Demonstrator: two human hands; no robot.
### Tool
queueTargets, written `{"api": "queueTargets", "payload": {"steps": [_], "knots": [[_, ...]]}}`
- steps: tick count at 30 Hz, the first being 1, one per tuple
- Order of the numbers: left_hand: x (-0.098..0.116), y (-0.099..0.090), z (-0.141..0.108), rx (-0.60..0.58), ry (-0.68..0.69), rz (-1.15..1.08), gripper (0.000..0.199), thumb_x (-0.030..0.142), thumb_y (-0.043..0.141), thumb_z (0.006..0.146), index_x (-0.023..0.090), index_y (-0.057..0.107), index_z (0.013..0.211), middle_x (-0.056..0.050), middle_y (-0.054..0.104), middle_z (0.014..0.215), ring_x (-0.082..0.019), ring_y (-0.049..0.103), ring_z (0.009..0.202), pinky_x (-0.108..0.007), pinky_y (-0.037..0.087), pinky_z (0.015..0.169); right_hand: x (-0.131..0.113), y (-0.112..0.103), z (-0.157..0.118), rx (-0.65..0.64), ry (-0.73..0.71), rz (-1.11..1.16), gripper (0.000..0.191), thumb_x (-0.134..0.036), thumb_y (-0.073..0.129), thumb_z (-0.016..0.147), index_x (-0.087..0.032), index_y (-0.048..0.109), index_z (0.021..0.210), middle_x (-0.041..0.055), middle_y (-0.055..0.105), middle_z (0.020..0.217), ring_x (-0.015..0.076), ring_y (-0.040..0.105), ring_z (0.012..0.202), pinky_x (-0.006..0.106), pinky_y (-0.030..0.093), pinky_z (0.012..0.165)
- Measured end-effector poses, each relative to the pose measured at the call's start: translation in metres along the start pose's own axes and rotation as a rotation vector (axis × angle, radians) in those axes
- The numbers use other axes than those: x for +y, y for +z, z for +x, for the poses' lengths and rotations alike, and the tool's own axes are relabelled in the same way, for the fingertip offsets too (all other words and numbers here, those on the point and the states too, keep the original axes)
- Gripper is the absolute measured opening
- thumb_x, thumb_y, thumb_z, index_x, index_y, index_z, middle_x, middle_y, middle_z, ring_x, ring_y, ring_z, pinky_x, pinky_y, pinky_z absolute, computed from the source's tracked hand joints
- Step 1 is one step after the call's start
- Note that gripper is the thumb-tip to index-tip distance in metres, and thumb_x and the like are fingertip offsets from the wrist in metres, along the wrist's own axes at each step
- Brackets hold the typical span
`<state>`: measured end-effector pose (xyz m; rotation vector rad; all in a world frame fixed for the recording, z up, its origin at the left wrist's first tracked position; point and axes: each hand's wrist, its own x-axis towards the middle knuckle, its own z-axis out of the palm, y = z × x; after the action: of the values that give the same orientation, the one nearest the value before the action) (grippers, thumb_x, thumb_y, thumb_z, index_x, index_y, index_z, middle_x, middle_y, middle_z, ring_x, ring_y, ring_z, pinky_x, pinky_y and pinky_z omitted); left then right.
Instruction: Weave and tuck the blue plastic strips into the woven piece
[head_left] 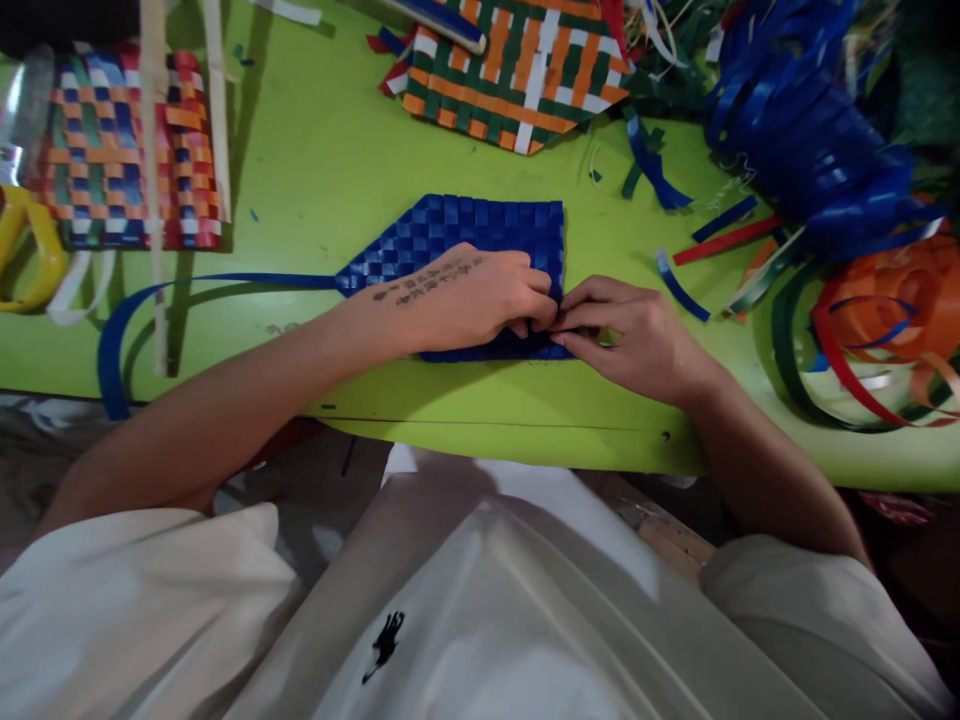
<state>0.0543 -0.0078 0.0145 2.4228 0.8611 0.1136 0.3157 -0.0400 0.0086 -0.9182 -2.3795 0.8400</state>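
Observation:
A blue woven mat of flat plastic strips lies on the green table in front of me. Its left end narrows to a point, from which one long blue strip runs left and curls down over the table edge. My left hand rests across the mat, fingers bent and closed on its right edge. From the right, my right hand meets it there, thumb and fingertips pinched at the same edge. Whatever lies between the fingertips is mostly hidden.
A multicoloured woven piece, wooden sticks and yellow-handled scissors lie at left. Behind is an orange, green and white woven piece under a blue pen-like tool. Blue strip bundles, an orange coil and loose scraps lie right.

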Motion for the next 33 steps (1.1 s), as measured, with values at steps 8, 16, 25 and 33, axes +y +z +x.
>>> {"api": "queueTargets", "payload": {"steps": [8, 16, 25, 33], "knots": [[-0.004, 0.006, 0.001, 0.077, 0.038, 0.013, 0.024, 0.018, 0.067, 0.102, 0.032, 0.086, 0.099, 0.0, 0.087, 0.105, -0.027, 0.075, 0.123, -0.047, 0.055, 0.121, -0.003, 0.006, -0.001, 0.065, 0.041, -0.018, 0.015, -0.021, 0.077, 0.104, -0.03, 0.089, 0.101, 0.0028, 0.087, 0.107, 0.0242, 0.083, 0.093, 0.041, 0.069, 0.088], [-0.017, 0.019, 0.0, 0.151, 0.188, 0.135, 0.027, 0.019, 0.059, 0.105, 0.03, 0.083, 0.109, -0.005, 0.08, 0.103, -0.029, 0.071, 0.114, -0.047, 0.052, 0.103, -0.015, 0.006, -0.003, 0.079, 0.124, -0.051, 0.018, -0.018, 0.075, 0.103, -0.028, 0.089, 0.099, 0.0042, 0.087, 0.106, 0.0246, 0.083, 0.093, 0.04, 0.068, 0.086], [-0.015, 0.01, -0.002, 0.116, 0.229, 0.148, 0.029, 0.018, 0.056, 0.112, 0.027, 0.084, 0.107, -0.003, 0.08, 0.105, -0.025, 0.07, 0.106, -0.039, 0.043, 0.082, -0.016, 0.016, -0.002, 0.144, 0.251, 0.031, 0.011, -0.02, 0.084, 0.098, -0.027, 0.089, 0.091, 0.0044, 0.087, 0.101, 0.021, 0.076, 0.078, 0.038, 0.063, 0.075], [-0.009, 0.005, -0.003, 0.063, 0.221, 0.212, 0.028, 0.013, 0.058, 0.112, 0.026, 0.083, 0.113, -0.004, 0.081, 0.111, -0.025, 0.067, 0.107, -0.039, 0.039, 0.082, -0.022, 0.011, -0.001, 0.145, 0.326, 0.039, 0.014, -0.015, 0.081, 0.093, -0.026, 0.088, 0.088, 0.0039, 0.085, 0.094, 0.0196, 0.072, 0.072, 0.036, 0.059, 0.068]]}}
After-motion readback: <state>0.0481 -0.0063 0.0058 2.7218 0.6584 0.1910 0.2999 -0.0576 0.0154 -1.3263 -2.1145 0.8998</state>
